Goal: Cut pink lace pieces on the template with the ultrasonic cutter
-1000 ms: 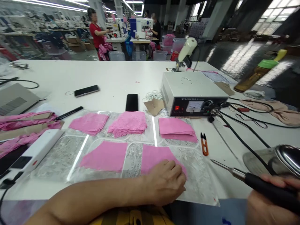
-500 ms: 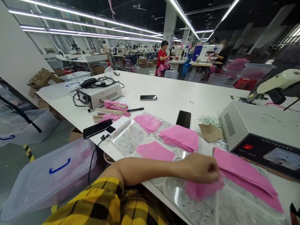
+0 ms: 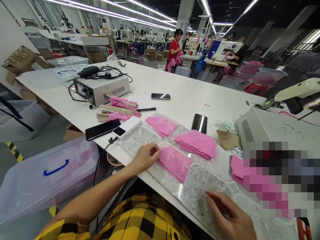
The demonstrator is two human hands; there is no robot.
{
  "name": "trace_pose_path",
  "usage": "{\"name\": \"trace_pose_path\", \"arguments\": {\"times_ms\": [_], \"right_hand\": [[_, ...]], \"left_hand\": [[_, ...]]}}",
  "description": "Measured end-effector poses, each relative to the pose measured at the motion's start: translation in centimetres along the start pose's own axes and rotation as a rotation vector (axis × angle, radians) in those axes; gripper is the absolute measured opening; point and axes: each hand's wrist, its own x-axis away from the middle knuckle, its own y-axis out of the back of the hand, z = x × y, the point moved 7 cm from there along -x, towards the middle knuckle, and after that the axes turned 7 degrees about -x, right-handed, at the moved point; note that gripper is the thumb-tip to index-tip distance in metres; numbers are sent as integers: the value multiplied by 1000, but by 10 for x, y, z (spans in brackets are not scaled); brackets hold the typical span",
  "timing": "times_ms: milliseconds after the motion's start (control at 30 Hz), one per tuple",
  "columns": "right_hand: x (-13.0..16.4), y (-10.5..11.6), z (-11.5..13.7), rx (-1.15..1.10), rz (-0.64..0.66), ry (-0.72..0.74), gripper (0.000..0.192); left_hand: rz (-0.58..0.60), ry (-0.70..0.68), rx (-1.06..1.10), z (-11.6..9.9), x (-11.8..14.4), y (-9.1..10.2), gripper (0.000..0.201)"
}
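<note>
Head view — left hand (image 3: 146, 156) pinching pink lace piece (image 3: 175, 162), right hand (image 3: 231, 218) open, flat on clear sheet (image 3: 200, 181).

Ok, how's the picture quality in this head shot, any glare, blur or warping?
Head view: wide-angle warping bends the white worktable edge; ceiling strip lights glare and reflect off the black phone; a pixelated block masks the right side; the left hand on pink lace fabric stays sharp.

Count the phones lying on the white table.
3: a black phone at the near edge beside the white power bank, one behind the pink lace stack, one farther back mid-table. The blurred patch may hide more.
</note>
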Motion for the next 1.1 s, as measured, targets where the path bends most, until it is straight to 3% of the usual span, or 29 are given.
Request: {"name": "trace_pose_path", "arguments": {"times_ms": [133,300,767,933,1100], "right_hand": [[-35,-39,39,48,107,237,17],[-38,-61,52,233,109,442,16],[-32,-63,53,296,107,589,15],[-32,-60,57,275,97,589,13],[-32,-63,55,253,58,629,11]], "left_hand": [[-46,-59,-109,2,8,7,7],[-39,-117,-219,4,12,8,5],[22,-253,-337,1,17,10,7],[138,-387,-316,4,18,19,31],[201,-553,-359,13,14,16,15]]}}
